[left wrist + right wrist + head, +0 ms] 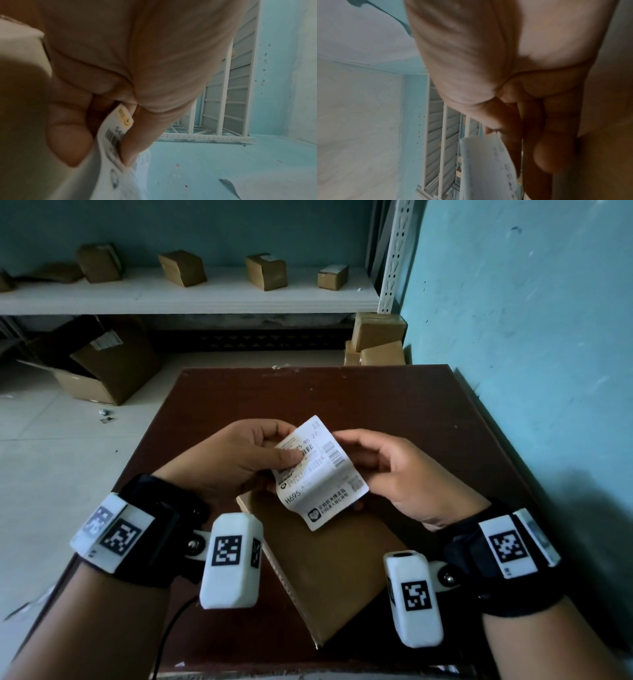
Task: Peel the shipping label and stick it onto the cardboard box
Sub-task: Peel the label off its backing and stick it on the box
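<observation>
A white shipping label (320, 474) printed with barcodes and "H695" is held up between both hands over the brown table (428, 412). My left hand (253, 457) pinches its left edge, thumb on the printed face; the left wrist view shows the label (118, 129) clamped between thumb and finger. My right hand (373, 467) holds the right edge with curled fingers; the paper (488, 162) shows blurred in the right wrist view. A flat cardboard box (329, 577) lies on the table under the hands, partly hidden by them. Whether the backing has separated I cannot tell.
A white shelf (185, 292) at the back carries several small cardboard boxes. An open carton (102, 364) lies on the pale floor at left, and stacked boxes (376, 340) stand by the blue wall (531, 337) close on the right.
</observation>
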`<state>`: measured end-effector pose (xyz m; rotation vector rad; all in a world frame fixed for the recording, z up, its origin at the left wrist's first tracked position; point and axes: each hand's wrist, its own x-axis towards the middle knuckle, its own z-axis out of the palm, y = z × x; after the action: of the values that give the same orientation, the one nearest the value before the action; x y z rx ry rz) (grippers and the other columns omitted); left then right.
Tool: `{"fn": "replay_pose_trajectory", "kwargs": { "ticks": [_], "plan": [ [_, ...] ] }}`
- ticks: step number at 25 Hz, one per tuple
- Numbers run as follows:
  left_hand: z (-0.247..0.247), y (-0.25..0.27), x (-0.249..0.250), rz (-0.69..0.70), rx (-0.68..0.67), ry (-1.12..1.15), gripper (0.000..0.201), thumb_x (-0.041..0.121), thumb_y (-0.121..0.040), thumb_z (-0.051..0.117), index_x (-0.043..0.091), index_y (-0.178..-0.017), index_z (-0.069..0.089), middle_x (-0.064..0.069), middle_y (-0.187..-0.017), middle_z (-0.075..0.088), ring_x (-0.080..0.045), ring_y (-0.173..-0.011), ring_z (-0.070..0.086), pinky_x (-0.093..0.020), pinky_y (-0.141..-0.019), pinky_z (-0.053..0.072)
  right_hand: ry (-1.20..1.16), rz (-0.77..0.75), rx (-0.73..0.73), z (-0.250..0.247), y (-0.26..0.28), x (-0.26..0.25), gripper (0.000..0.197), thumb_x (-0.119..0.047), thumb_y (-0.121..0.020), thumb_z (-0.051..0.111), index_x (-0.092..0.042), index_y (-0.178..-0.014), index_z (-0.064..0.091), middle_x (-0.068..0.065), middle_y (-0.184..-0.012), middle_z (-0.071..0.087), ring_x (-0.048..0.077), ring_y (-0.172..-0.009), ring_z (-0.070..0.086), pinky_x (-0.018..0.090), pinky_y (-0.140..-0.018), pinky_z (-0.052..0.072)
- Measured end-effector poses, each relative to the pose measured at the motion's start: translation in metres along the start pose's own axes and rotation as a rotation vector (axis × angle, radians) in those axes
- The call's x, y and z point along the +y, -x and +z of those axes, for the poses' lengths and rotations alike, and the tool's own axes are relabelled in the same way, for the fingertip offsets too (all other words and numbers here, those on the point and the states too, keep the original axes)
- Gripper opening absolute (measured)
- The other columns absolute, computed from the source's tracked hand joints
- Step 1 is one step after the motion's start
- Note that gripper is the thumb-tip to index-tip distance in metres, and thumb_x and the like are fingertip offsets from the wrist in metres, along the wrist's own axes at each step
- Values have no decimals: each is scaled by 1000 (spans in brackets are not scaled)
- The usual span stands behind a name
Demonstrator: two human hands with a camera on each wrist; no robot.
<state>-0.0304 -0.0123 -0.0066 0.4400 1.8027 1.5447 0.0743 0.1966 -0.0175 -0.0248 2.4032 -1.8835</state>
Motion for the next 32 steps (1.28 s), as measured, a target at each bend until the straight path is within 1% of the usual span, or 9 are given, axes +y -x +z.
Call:
{"fn": "replay_pose_trajectory", "kwargs": {
  "ticks": [3, 5, 7, 11, 14, 17, 24, 29, 32],
  "plan": [
    [-8, 0, 2, -22, 59, -46, 39, 13, -75, 69, 4, -113, 65, -29, -107, 70, -42, -97, 67, -47, -81, 55, -94, 117, 40, -6, 2, -4, 51, 8, -98, 40, -29, -129, 56, 7, -95, 73, 23, -67, 71, 28, -45, 45],
    [-9, 2, 4, -38, 53, -92, 42, 15, -74, 69, 6, -114, 64, -21, -102, 74, -38, -96, 71, -42, -75, 60, -105, 149, 35, -8, 4, -7, 31, -14, -103, 45, -26, -129, 56, 6, -93, 73, 22, -60, 68, 26, -40, 38],
    [-6, 3, 5, -52, 33, -129, 42, 16, -74, 69, 7, -115, 64, -18, -100, 75, -34, -92, 73, -35, -67, 61, 16, 155, -31, -8, 6, -8, 28, -25, -99, 57, -25, -127, 56, 3, -94, 75, 19, -59, 66, 22, -39, 38],
    [-1, 4, 7, -60, 23, -198, 29, 4, -84, 68, 5, -113, 63, -19, -96, 76, -34, -88, 74, -40, -67, 62, 139, 152, -61, -7, 5, -5, 37, -14, -87, 74, -21, -120, 58, 6, -85, 75, 23, -65, 62, 24, -54, 48],
    [0, 6, 8, -58, 38, -254, 24, 1, -88, 66, 4, -112, 62, -17, -93, 77, -31, -84, 76, -38, -64, 63, 142, 185, -103, -7, 7, -6, 40, -8, -84, 76, -21, -117, 57, 7, -83, 74, 23, -71, 62, 27, -55, 48],
    [2, 7, 9, -53, 45, -286, 23, 2, -87, 67, 4, -110, 63, -16, -93, 77, -31, -86, 76, -44, -70, 63, 174, 214, -141, -6, 9, -7, 44, -7, -83, 76, -25, -117, 55, 4, -78, 72, 16, -66, 60, 28, -56, 46],
    [7, 9, 11, -55, 54, -399, 20, 0, -86, 70, 6, -105, 65, -11, -90, 78, -25, -80, 76, -42, -72, 62, 294, 251, -194, -9, 13, -12, 52, -13, -80, 80, -37, -117, 54, 0, -80, 73, 7, -68, 65, 29, -68, 49],
    [11, 12, 13, -73, 34, -452, 19, 1, -86, 70, 8, -103, 65, -8, -87, 78, -22, -78, 77, -32, -64, 62, 392, 252, -208, -8, 17, -18, 49, -19, -78, 80, -37, -115, 53, -4, -79, 73, 3, -69, 66, 32, -74, 52],
    [13, 13, 14, -88, 25, -459, 19, 1, -86, 70, 8, -103, 64, -7, -88, 78, -22, -78, 77, -32, -63, 62, 456, 241, -211, -6, 19, -20, 48, -29, -76, 82, -38, -113, 52, -8, -76, 71, 2, -67, 62, 37, -75, 53]
  ]
}}
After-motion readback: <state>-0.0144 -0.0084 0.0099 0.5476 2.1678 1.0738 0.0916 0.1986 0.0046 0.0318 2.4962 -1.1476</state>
